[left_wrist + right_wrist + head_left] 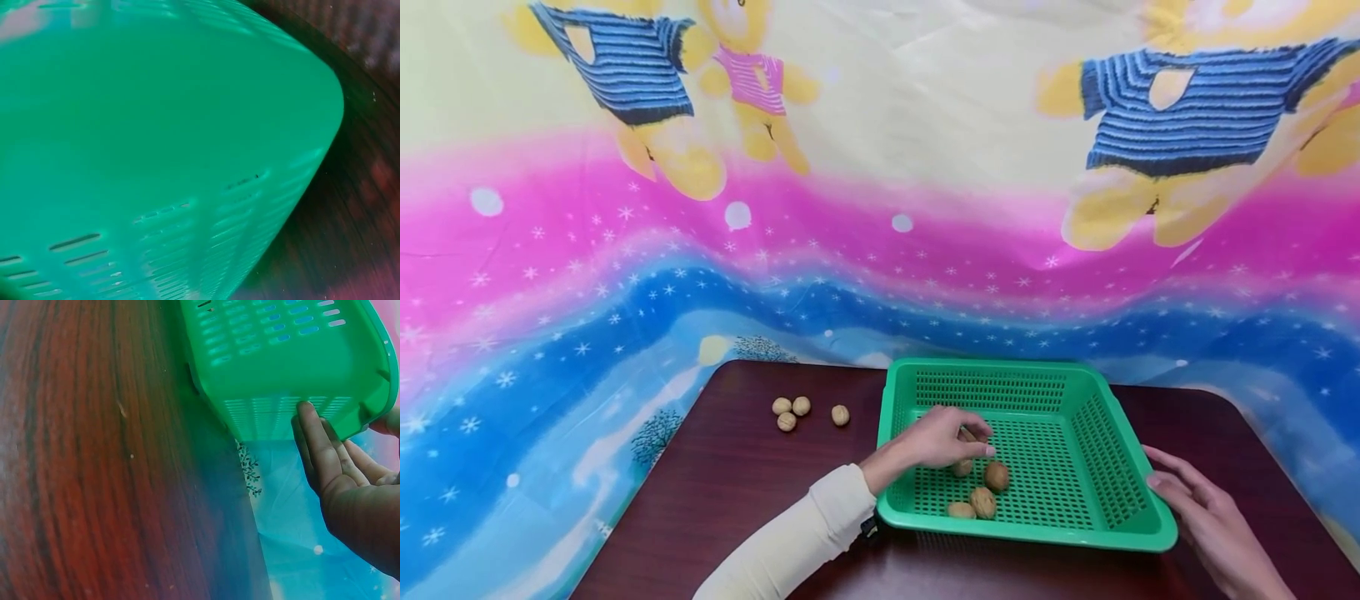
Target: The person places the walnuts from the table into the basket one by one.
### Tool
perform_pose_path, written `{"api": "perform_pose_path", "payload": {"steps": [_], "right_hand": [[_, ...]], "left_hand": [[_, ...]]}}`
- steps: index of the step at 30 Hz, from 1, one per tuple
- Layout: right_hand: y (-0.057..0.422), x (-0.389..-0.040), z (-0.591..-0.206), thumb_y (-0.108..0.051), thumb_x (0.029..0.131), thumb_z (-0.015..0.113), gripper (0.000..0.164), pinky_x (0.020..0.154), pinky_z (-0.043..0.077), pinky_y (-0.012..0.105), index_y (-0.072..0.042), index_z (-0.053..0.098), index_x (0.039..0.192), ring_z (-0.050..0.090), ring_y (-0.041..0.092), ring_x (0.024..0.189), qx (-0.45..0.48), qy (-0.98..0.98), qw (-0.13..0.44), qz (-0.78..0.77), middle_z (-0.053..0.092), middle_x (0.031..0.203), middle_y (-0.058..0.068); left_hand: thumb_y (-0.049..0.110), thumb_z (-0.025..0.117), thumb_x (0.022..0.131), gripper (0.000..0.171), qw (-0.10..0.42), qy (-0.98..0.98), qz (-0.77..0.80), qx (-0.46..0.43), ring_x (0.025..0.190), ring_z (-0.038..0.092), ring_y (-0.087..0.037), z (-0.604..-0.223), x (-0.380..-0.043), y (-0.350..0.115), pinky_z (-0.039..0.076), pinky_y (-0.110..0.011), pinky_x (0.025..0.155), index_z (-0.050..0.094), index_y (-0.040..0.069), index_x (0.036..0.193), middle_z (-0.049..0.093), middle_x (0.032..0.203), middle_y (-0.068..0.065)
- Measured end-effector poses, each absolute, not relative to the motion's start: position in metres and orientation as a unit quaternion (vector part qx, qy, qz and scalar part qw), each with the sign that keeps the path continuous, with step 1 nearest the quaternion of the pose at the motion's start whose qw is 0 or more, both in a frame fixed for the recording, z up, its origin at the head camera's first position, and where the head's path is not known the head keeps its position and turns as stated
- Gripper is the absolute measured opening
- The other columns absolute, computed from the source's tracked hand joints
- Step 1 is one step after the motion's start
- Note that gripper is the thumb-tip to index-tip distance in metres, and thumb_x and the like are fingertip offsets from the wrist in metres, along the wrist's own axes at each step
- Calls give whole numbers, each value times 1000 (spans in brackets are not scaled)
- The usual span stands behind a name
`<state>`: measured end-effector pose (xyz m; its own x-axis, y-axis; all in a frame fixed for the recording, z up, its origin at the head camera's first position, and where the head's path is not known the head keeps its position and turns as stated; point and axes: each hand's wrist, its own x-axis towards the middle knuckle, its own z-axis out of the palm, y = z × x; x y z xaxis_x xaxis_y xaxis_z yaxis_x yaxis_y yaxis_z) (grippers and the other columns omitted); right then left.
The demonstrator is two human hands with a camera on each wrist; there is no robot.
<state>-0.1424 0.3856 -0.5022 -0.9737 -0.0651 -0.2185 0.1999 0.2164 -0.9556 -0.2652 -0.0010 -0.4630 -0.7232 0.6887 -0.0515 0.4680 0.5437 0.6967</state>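
My left hand (942, 436) reaches over the left wall into a green plastic basket (1138, 467). Its thumb and curved fingers hold a brown walnut, mostly hidden by the hand. Below the hand on the basket floor lie several walnuts, among them a darker walnut (997, 476) and a lighter walnut (982, 502). At the right side, my right hand (1213, 521) grips the basket rim, the thumb on the rim and the fingers along the outer wall. In the right wrist view, the fingers (322, 447) lie nearly straight against the perforated wall.
Left of the basket on the dark wooden table (737, 475), three walnuts (786, 422) sit in a cluster, with a single walnut (840, 415) beside them. A patterned cloth (850, 275) with bears hangs behind the table. Basket wall (156, 112) fills most of the left wrist view.
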Motion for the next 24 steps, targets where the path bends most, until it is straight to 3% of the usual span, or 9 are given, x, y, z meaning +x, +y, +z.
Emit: {"api": "perform_pose_path", "payload": {"steps": [11, 13, 18, 21, 24], "right_hand": [[389, -140, -504, -34, 118, 44, 60, 85, 64, 36, -19, 21, 171, 75, 4, 109, 45, 769, 104, -629, 71, 122, -27], [388, -139, -505, -33, 118, 44, 59, 85, 65, 36, -19, 22, 171, 75, 5, 109, 50, 765, 105, -633, 71, 121, -26], [383, -139, -505, -34, 118, 43, 56, 84, 65, 38, -21, 24, 170, 75, 7, 108, 61, 765, 108, -632, 72, 120, -23], [383, -139, -504, -34, 118, 43, 57, 85, 65, 37, -20, 23, 170, 75, 7, 109, 58, 766, 107, -631, 72, 121, -23], [386, -140, -503, -32, 119, 43, 54, 85, 65, 36, -23, 26, 169, 75, 7, 109, 47, 762, 103, -638, 72, 122, -23]], "left_hand": [[43, 72, 104, 37, 166, 861, 356, 323, 99, 70, 3, -461, -265, 1, 57, -22, 88, 74, 23, 135, 76, 125, 10], [42, 71, 105, 37, 161, 857, 370, 320, 92, 69, 3, -459, -265, -2, 56, -22, 83, 74, 23, 136, 76, 127, 8], [38, 72, 105, 34, 122, 842, 425, 309, 84, 68, -1, -444, -265, -20, 52, -23, 69, 74, 23, 136, 76, 130, 3], [36, 72, 105, 34, 90, 834, 458, 295, 95, 71, -5, -433, -268, -39, 54, -25, 73, 74, 23, 137, 76, 133, 0], [35, 73, 104, 36, 59, 831, 483, 270, 94, 73, -12, -424, -272, -61, 55, -28, 70, 73, 22, 137, 77, 127, -3]]}}
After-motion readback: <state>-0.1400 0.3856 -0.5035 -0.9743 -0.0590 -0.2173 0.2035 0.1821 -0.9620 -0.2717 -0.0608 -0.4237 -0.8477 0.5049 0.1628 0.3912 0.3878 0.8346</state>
